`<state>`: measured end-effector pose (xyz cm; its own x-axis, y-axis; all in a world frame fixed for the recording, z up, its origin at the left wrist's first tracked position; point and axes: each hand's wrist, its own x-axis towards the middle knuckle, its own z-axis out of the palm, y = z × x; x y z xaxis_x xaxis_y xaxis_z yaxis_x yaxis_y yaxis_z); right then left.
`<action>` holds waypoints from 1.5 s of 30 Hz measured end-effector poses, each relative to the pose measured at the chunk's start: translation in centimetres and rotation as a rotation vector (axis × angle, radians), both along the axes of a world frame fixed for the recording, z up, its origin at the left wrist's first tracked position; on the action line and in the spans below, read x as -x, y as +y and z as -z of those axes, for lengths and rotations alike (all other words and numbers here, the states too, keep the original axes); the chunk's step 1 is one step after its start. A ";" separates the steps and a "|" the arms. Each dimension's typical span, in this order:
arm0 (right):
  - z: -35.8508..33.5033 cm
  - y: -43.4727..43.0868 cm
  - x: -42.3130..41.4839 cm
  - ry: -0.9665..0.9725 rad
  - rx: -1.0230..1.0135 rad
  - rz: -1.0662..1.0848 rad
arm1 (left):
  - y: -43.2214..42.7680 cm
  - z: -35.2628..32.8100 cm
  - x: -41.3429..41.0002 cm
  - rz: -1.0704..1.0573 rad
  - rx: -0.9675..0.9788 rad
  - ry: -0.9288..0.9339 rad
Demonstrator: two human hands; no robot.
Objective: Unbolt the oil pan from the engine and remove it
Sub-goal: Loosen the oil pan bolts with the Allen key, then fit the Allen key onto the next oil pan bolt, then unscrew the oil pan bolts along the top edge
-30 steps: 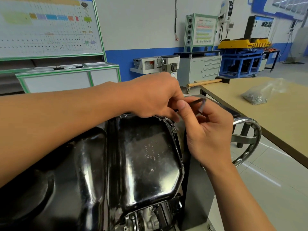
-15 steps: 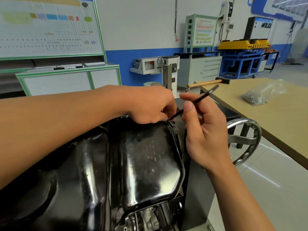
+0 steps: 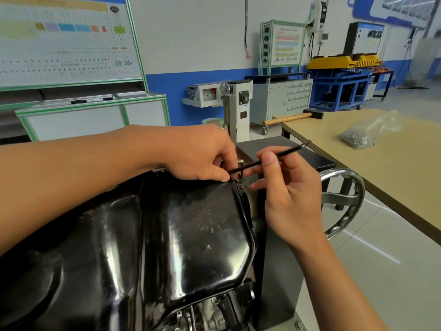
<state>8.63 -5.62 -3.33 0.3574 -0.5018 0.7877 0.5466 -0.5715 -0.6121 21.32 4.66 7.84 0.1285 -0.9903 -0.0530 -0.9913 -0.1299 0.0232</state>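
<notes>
A glossy black oil pan (image 3: 191, 235) sits on top of the engine, filling the lower left of the head view. At its far right corner a thin black hex key (image 3: 286, 152) stands with its short end down at the pan's flange. My left hand (image 3: 202, 156) reaches across the pan and pinches the key at its bend. My right hand (image 3: 286, 194) holds the long arm between thumb and fingers, with that arm pointing up and to the right. The bolt under the key is hidden by my fingers.
A chrome handwheel (image 3: 343, 201) of the engine stand sits just right of my right hand. Further right is a tan table (image 3: 393, 175) with a plastic bag of hardware (image 3: 365, 134) and a wooden-handled hammer (image 3: 291, 118). Cabinets and training boards line the back wall.
The key's long arm has swung from beside my right fingers out to the upper right. My left hand has come down onto the pan's corner. My right thumb now rests on the key's shaft.
</notes>
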 end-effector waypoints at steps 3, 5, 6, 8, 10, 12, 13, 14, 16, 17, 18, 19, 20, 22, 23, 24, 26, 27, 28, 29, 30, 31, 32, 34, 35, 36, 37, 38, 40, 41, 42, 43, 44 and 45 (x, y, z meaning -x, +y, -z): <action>-1.0 -1.2 1.3 -0.095 -0.180 0.047 | -0.2 0.3 -0.5 -0.064 0.108 0.057; -2.0 -2.8 2.9 -0.177 -0.353 0.141 | -0.6 0.3 -0.4 -0.088 0.188 0.125; -2.4 -3.7 4.0 -0.224 -0.440 0.200 | -1.2 0.1 0.1 -0.095 0.231 0.169; -2.9 -5.4 6.4 -0.324 -0.593 0.328 | -3.3 -0.7 1.6 -0.096 0.315 0.304; -3.0 -6.9 9.0 -0.396 -0.680 0.459 | -6.8 -1.1 4.1 -0.086 0.378 0.495; -2.9 -8.1 11.8 -0.431 -0.692 0.586 | -11.3 -0.7 7.5 -0.081 0.424 0.670; -2.8 -8.7 13.2 -0.441 -0.681 0.648 | -13.5 0.0 9.4 -0.083 0.437 0.741; -2.8 -9.4 14.6 -0.449 -0.665 0.708 | -15.7 1.1 11.4 -0.083 0.438 0.800; -2.7 -10.8 17.3 -0.459 -0.635 0.806 | -19.9 3.7 14.8 -0.078 0.405 0.870; -2.5 -11.7 18.6 -0.457 -0.632 0.842 | -21.8 5.1 16.4 -0.076 0.385 0.881; -2.1 -12.5 19.8 -0.450 -0.636 0.874 | -23.7 6.6 17.7 -0.073 0.372 0.880; -1.6 -13.4 21.0 -0.434 -0.645 0.905 | -25.5 7.9 18.9 -0.069 0.369 0.872; -1.2 -14.1 22.0 -0.410 -0.654 0.936 | -27.1 9.2 19.9 -0.067 0.368 0.861; -0.5 -15.6 23.9 -0.362 -0.668 0.984 | -29.5 11.5 21.9 -0.056 0.355 0.820; -0.2 -16.1 24.6 -0.344 -0.674 0.997 | -30.4 12.5 22.8 -0.044 0.343 0.793; 0.0 -16.7 25.2 -0.326 -0.679 1.005 | -31.0 13.4 23.5 -0.029 0.334 0.768; 0.6 -17.6 26.0 -0.289 -0.693 1.010 | -31.9 14.5 24.6 0.004 0.341 0.726; 1.0 -18.0 26.3 -0.268 -0.706 1.010 | -32.3 14.9 24.8 0.018 0.356 0.715; 1.3 -18.4 26.5 -0.243 -0.721 1.006 | -32.6 15.1 25.0 0.028 0.370 0.709; 1.6 -18.7 26.6 -0.216 -0.735 1.001 | -32.9 15.2 25.1 0.033 0.379 0.706; 1.9 -18.9 26.7 -0.188 -0.748 0.994 | -33.1 15.3 25.1 0.035 0.381 0.707; 2.1 -19.1 26.7 -0.162 -0.757 0.987 | -33.4 15.4 25.1 0.038 0.379 0.709; 2.3 -19.3 26.7 -0.140 -0.763 0.985 | -33.6 15.5 25.0 0.039 0.375 0.711; 2.5 -19.6 26.6 -0.113 -0.767 0.986 | -33.9 15.6 25.0 0.045 0.359 0.704; 2.6 -19.7 26.6 -0.107 -0.771 0.989 | -33.9 15.5 25.0 0.053 0.346 0.698; 2.6 -19.7 26.6 -0.108 -0.774 0.989 | -33.8 15.3 24.8 0.065 0.327 0.694; 2.6 -19.7 26.6 -0.116 -0.776 0.987 | -33.6 14.9 24.6 0.083 0.303 0.686; 2.5 -19.7 26.6 -0.127 -0.774 0.984 | -33.4 14.2 24.2 0.107 0.280 0.669; 2.2 -19.6 26.5 -0.137 -0.761 0.971 | -32.4 11.8 23.0 0.167 0.265 0.617; 1.8 -19.5 26.3 -0.138 -0.743 0.960 | -31.7 10.1 22.4 0.205 0.270 0.590; 1.2 -19.2 25.6 -0.134 -0.720 0.935 | -30.6 8.1 21.6 0.239 0.276 0.555; 0.5 -18.7 24.9 -0.120 -0.683 0.900 | -29.2 6.1 20.8 0.275 0.277 0.514; -0.3 -18.0 23.8 -0.088 -0.626 0.851 | -27.6 4.1 20.1 0.305 0.270 0.473; -1.3 -16.9 22.3 -0.040 -0.557 0.784 | -25.6 2.4 19.2 0.326 0.253 0.436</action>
